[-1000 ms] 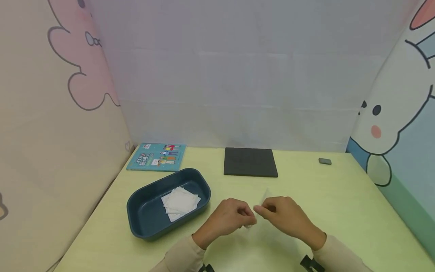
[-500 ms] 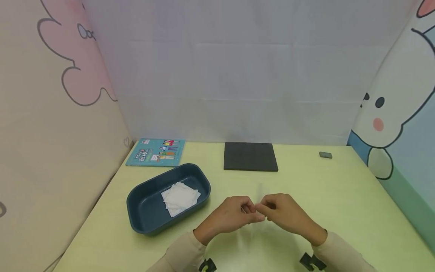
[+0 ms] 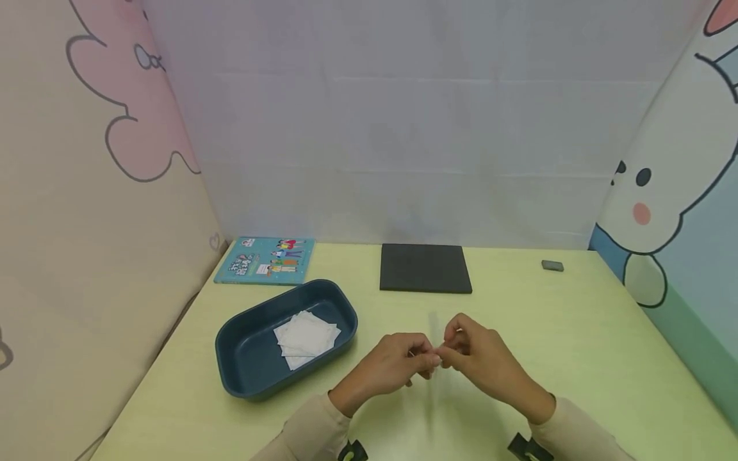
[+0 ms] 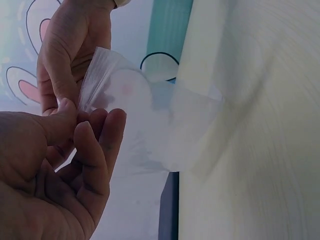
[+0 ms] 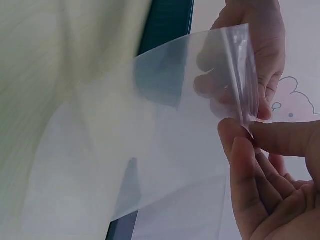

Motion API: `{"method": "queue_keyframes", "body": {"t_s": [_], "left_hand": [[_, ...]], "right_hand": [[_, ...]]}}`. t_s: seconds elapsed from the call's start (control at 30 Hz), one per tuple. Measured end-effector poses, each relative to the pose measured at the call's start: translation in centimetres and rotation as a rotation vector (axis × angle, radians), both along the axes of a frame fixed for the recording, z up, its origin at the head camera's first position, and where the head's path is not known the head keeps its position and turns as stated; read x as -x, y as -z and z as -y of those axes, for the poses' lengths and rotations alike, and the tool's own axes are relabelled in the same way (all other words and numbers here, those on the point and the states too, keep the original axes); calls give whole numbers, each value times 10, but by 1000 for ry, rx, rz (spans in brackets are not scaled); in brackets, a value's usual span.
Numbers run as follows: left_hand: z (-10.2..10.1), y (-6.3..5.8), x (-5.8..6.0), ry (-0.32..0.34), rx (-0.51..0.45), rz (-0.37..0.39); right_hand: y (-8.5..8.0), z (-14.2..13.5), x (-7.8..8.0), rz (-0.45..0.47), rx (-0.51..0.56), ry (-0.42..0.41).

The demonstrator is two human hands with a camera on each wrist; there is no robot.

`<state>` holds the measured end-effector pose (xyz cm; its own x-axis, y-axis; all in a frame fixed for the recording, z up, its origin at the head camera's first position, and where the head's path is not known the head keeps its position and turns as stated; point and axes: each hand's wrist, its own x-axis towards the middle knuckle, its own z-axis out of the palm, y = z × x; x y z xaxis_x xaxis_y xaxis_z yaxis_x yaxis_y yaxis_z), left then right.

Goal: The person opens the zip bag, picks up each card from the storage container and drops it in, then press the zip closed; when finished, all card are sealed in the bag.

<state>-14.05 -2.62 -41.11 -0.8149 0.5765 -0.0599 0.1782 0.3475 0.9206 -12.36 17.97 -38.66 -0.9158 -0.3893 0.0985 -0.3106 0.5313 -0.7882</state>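
A clear plastic zip bag hangs upright between my two hands, just above the table. In the head view it shows nearly edge-on as a faint strip. My left hand pinches its top edge between thumb and forefinger. Close beside it, my right hand pinches the same edge, with the fingertips of both hands almost touching. The right wrist view shows the ribbed top strip of the bag running between the thumb and fingers. Nothing is visible inside the bag.
Left of my hands stands a dark blue bin with several thin white squares stacked in it. Behind lie a blue picture book and a black flat board. A small grey block sits at the back right.
My left hand has shifted slightly right, bringing the fingertips closer together. The right hand's fingers have lifted and changed their hold. The bag has turned nearly edge-on to the head view.
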Motion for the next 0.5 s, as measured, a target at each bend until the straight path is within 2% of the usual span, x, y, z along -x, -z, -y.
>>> {"method": "queue_keyframes", "body": {"t_s": [0.1, 0.33, 0.5], "left_hand": [[0, 0, 0, -11, -12, 12], [-2, -1, -3, -33, 14, 33], [-7, 3, -6, -53, 91, -20]], "right_hand": [[-1, 1, 0, -29, 10, -14], [0, 5, -1, -85, -55, -6], [2, 9, -2, -59, -103, 11]]}}
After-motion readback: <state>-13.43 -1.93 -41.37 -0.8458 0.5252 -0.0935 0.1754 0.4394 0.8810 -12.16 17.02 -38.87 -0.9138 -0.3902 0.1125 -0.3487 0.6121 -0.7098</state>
